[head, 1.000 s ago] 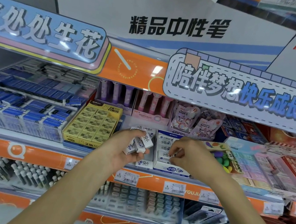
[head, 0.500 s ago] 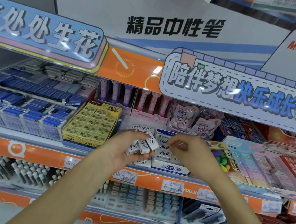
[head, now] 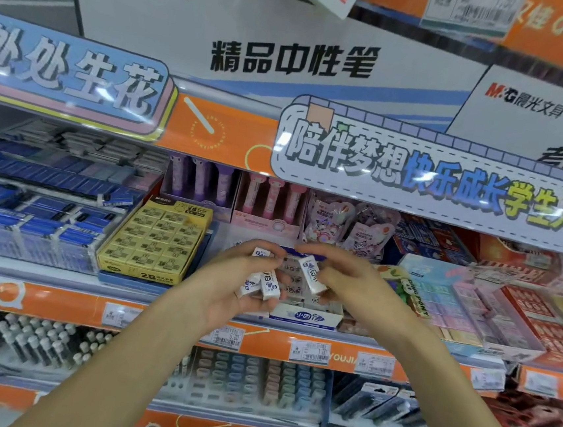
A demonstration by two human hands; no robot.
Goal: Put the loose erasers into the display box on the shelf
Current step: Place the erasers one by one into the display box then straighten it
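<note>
Right hand (head: pixel 352 282) pinching eraser (head: pixel 312 274), long axis steeply tilted.

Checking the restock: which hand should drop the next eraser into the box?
Probably the right hand: it holds one eraser just above the box, while the left hand clutches several.
</note>
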